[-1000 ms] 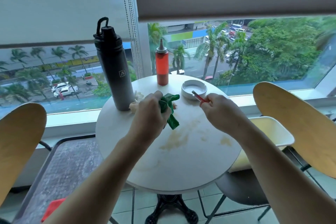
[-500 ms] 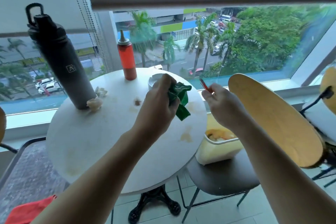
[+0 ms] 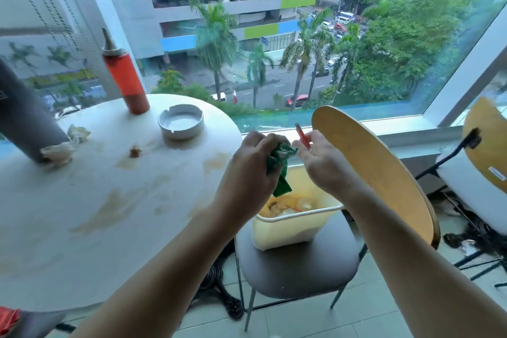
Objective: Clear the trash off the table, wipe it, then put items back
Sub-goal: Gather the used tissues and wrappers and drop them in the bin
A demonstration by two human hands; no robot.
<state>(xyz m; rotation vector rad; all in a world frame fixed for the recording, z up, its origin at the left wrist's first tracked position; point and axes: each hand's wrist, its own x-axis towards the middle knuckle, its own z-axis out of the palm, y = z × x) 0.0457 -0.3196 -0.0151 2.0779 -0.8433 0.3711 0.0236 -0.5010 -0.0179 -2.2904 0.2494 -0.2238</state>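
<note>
My left hand [image 3: 251, 170] grips a crumpled green wrapper [image 3: 280, 170] above a cream plastic bin [image 3: 290, 225] that stands on a chair seat to the right of the round white table [image 3: 109, 217]. My right hand [image 3: 322, 163] pinches a thin red stick [image 3: 302, 136], also over the bin. The bin holds some trash. On the table lie crumpled tissues [image 3: 59, 149], a small brown scrap [image 3: 135, 151] and brown stains [image 3: 109, 208].
A dark flask [image 3: 24, 118], a red sauce bottle [image 3: 126, 82] and a white ashtray [image 3: 181, 125] stand at the table's far side. A wooden chair back [image 3: 384, 173] rises right of the bin. Another chair [image 3: 485, 162] is far right. A red cloth [image 3: 8, 320] shows bottom left.
Both hands moved right, off the table top to above the bin, carrying the green wrapper and red stick. The view swung right with them.
</note>
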